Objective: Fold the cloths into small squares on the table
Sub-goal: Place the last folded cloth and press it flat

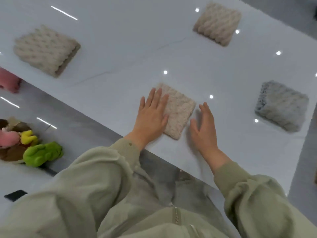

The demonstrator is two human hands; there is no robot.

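The beige cloth under your left hand lies folded into a small square on the white table, close to the table edge in front of you. Your left hand lies flat on the left part of this cloth, with the fingers straight and a little spread; it pinches nothing, and the palm reaches over the cloth's edge onto the table. Your right hand is just beside the right edge of the same cloth and holds nothing; the fingers are straight and the thumb is spread out toward the cloth. I cannot tell if this hand touches the table or is a little above it.

Well apart from your right hand, further to the right, a grey cloth lies folded into a thick square. Far beyond your right hand, a second beige cloth lies folded. Far beyond your left hand and to its left, a third beige cloth lies folded, with its layers showing at one side. Further left, at the picture's edge, part of a pink cloth shows.

Below the table, to the left of your left arm, there is a pile of soft coloured things, with a bright green one nearest to you. Both your arms are in olive green sleeves.
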